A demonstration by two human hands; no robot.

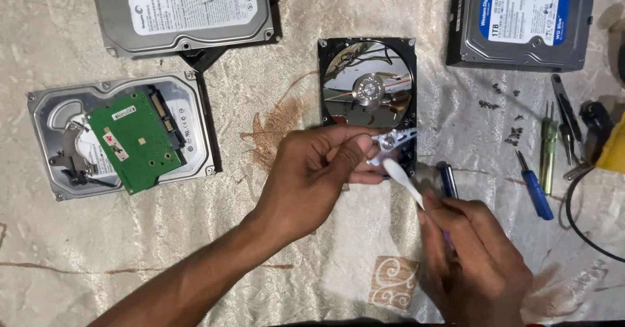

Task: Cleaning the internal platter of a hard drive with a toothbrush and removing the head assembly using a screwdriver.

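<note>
An opened hard drive (366, 83) lies near the middle of a pale patterned cloth (195, 236), its shiny round disc bare and mirror-bright; the left hand (312, 177) reaches over its lower end and pinches a small pierced metal plate (390, 141) between thumb and fingertips, closed on it; the hand hides the lower left part of the drive. The right hand (472, 258) is closed round a white plastic stick (402, 180), whose rounded tip touches or lies just under the metal plate; I cannot tell which. A blue pen-like tool (446, 180) lies just beside the right hand, partly behind it.

Four drives in all: the opened one; a silver drive (182, 8) with a white label at top left, lying on something dark; a drive at left (120, 131) turned belly-up, with a loose green circuit board (135, 141) resting tilted on it, a small white sticker on the board; a dark drive (524, 17) at top right with a blue and white rectangular label.

To the right lie a blue-handled screwdriver (535, 190), a green-handled screwdriver (548, 148), a pair of tweezers (566, 115), a black cable (583, 219) and a yellow thing (613, 148) at the edge; small dark screws (504, 115) are scattered between the dark drive and the tools, too many and too small to count.
</note>
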